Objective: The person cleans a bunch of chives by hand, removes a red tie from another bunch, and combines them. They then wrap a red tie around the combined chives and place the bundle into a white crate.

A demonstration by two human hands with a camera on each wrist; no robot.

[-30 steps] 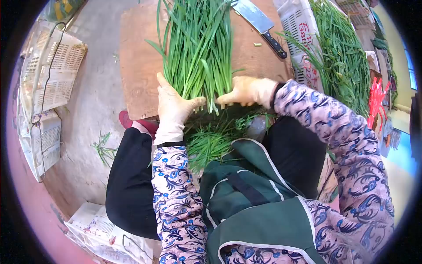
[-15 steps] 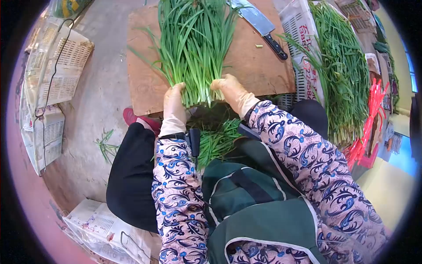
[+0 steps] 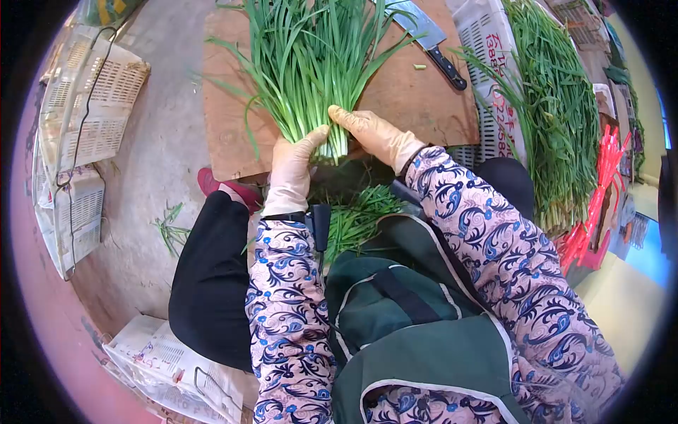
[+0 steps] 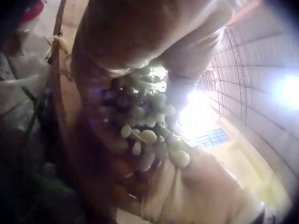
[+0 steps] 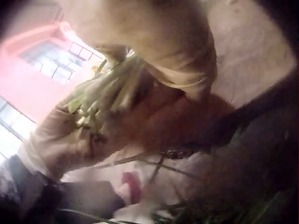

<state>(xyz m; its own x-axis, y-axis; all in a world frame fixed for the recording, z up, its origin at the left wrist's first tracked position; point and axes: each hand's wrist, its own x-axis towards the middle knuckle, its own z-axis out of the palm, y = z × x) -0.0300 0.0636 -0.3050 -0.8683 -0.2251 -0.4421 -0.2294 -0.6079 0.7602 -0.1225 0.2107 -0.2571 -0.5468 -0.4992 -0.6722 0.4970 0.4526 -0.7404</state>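
Two hands (image 3: 332, 145) grip one green bunch (image 3: 304, 85).

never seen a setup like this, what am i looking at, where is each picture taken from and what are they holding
There is no robot here, just a person working with two hands. The wide, round view comes from a camera worn on the head, looking down. The two blurry close-ups come from cameras on the left and right wrists and show the stalk ends up close.

The left hand and right hand grip the lower ends of a bunch of long green stalks, its leaves spread over a wooden board. To the right on that board lie a knife and a small cut piece. Further right, similar greens fill a white crate.
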